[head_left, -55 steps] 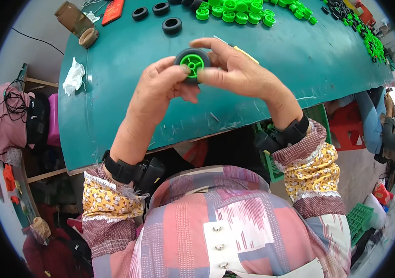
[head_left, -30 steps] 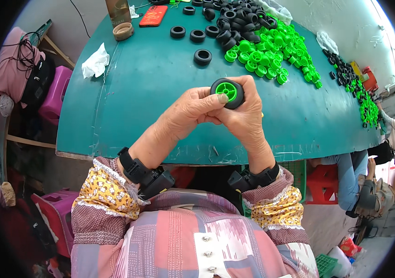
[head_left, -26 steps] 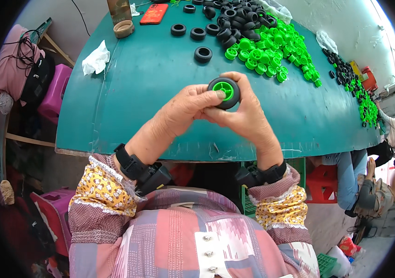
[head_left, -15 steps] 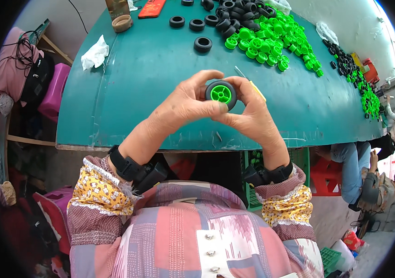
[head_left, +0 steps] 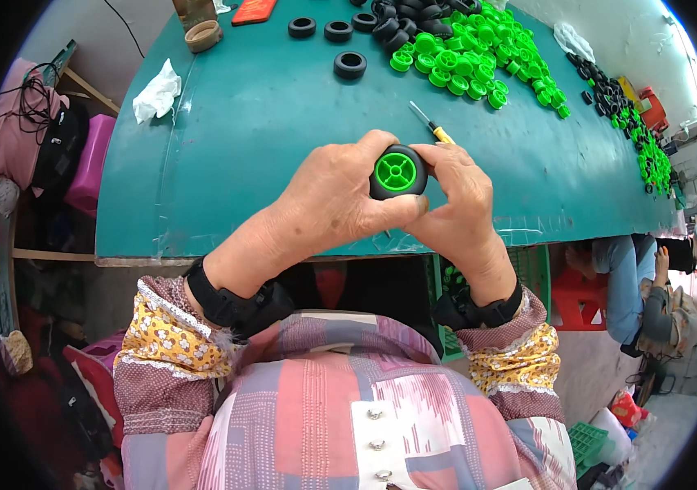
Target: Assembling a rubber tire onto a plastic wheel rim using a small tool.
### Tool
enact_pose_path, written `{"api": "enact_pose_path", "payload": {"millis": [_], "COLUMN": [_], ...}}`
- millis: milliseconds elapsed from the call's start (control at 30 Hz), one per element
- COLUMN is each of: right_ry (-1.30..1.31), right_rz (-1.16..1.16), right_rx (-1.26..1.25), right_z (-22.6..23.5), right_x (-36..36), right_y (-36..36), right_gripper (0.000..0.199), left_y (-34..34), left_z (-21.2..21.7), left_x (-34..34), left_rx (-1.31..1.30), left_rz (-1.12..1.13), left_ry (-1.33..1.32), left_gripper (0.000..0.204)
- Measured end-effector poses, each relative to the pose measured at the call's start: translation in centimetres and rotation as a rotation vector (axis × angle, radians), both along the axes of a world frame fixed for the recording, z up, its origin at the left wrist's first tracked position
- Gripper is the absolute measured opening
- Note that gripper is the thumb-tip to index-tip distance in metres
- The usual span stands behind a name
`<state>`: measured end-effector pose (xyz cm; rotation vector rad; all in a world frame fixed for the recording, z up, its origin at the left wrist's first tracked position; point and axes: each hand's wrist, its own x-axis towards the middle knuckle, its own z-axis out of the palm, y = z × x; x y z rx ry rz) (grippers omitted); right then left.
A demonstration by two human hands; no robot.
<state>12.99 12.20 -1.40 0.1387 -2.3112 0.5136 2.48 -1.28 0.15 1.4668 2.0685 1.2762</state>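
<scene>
A small toy wheel point(head_left: 397, 172), a black tyre around a green spoked hub, is gripped between both hands above the near part of the green table point(head_left: 250, 155). My left hand point(head_left: 336, 188) presses its left side with thumb and fingers. On the opposite side, my right hand point(head_left: 459, 196) closes on the tyre, its thumb close to the left thumb below the hub. The hub's spoked face shows. Just beyond my right hand lies a screwdriver point(head_left: 432, 124) with a yellow handle, partly hidden by the fingers.
Loose black tyres point(head_left: 350, 65) lie farther off, beside a heap of green hubs point(head_left: 463, 61). Crumpled white tissue point(head_left: 157, 92), a round brown lid point(head_left: 203, 36) and an orange-red flat object point(head_left: 254, 11) are at the left. Another person point(head_left: 663, 294) sits at the right, near a red stool point(head_left: 579, 298).
Both hands and the wheel have shifted slightly right and down. The wheel's green face is turned more squarely into view. More of the screwdriver shows beyond my right hand.
</scene>
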Motion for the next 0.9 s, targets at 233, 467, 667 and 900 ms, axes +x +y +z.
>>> {"api": "enact_pose_path", "payload": {"millis": [233, 467, 667, 900], "right_ry": [-0.291, -0.411, -0.430, -0.434], "right_rz": [0.081, 0.401, 0.265, 0.290], "right_rx": [-0.263, -1.269, -1.432, -1.342], "right_z": [1.1, 0.1, -1.4, -0.8], "right_x": [0.8, 1.7, 1.4, 2.8], "right_y": [-0.4, -0.1, 0.2, 0.9], "right_gripper": [0.066, 0.054, 0.039, 0.040], "left_y": [0.6, 0.7, 1.9, 1.0], "left_z": [-1.0, -1.8, -3.3, -2.9], "left_x": [-1.0, -0.9, -1.3, -2.0], "left_rx": [0.013, 0.205, 0.137, 0.047], "left_rz": [-0.010, -0.029, -0.058, -0.266], "left_ry": [0.226, 0.434, 0.400, -0.758], "left_gripper": [0.041, 0.040, 0.041, 0.043]}}
